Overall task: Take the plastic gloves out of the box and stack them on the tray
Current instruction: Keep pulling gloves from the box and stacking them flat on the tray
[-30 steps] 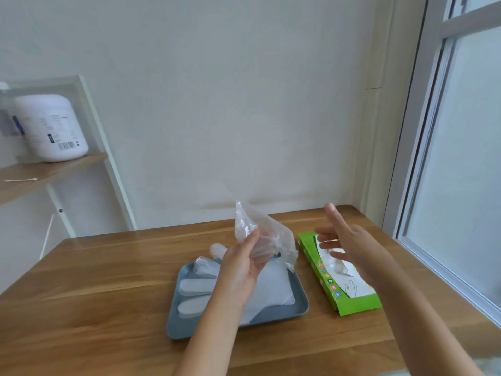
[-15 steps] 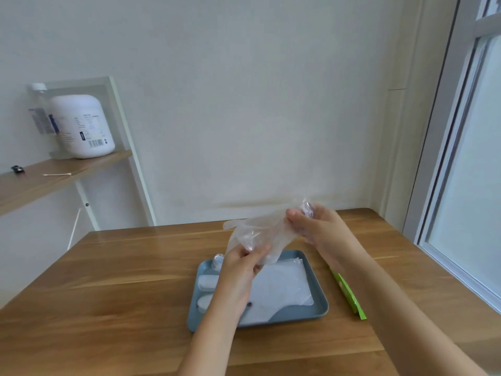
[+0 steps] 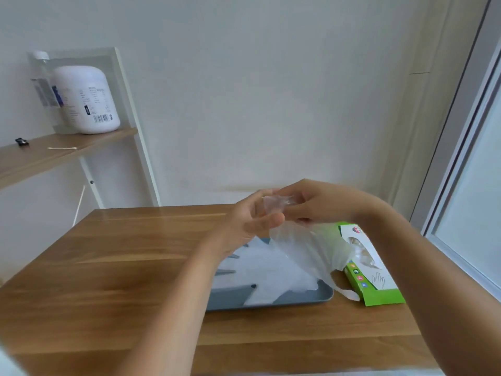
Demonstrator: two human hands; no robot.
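Both hands are raised over the far side of the surface (image 3: 122, 267) with one plastic glove (image 3: 311, 248) pinched between them. The left hand (image 3: 252, 221) has its fingers curled and its thumb pressed on the bunched top of the film, and the right hand (image 3: 325, 204) nips the same crumpled end just beside it, fingertips nearly meeting. From that grip the plastic glove hangs long-ways, down and out to the right, its loose end draped across the tray's right edge and the green box (image 3: 379, 297). The blue tray (image 3: 271, 301) sits below the hands and nearer the person, more under the left one. The stack of gloves (image 3: 271, 270) already on it lies flat, fingers pointing left. To my eye, the hanging film needs swinging left before it goes down.
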